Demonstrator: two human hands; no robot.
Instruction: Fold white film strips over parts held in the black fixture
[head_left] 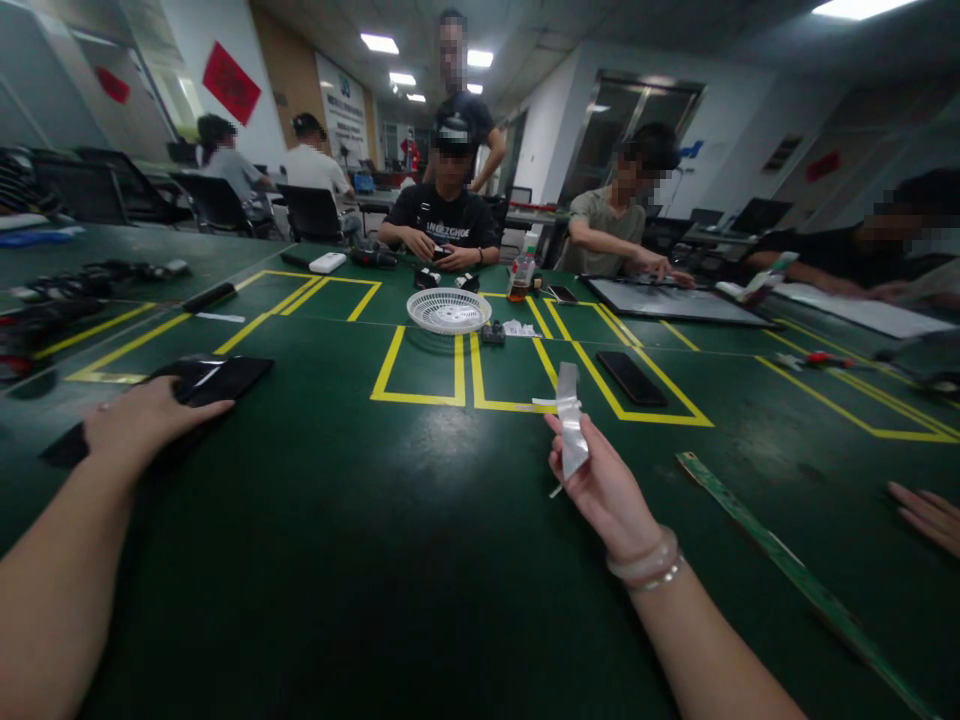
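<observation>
At the left, my left hand grips a flat, glossy black item lying on the green table, its thumb stretched along the near edge. The fingertips are partly hidden, and I cannot tell whether the item is a pouch or folded plastic. Right of centre, my right hand is raised over the table with the palm turned up. Between its thumb and fingers is a bent, silvery-white strip, held upright. Thin white slips poke out beside those fingers. A bracelet circles the right wrist.
Yellow tape marks boxes on the table. A white plastic basket, a black phone and a bottle stand or lie beyond my hands. A long green circuit-board strip lies at right, near another person's hand. Several people sit around.
</observation>
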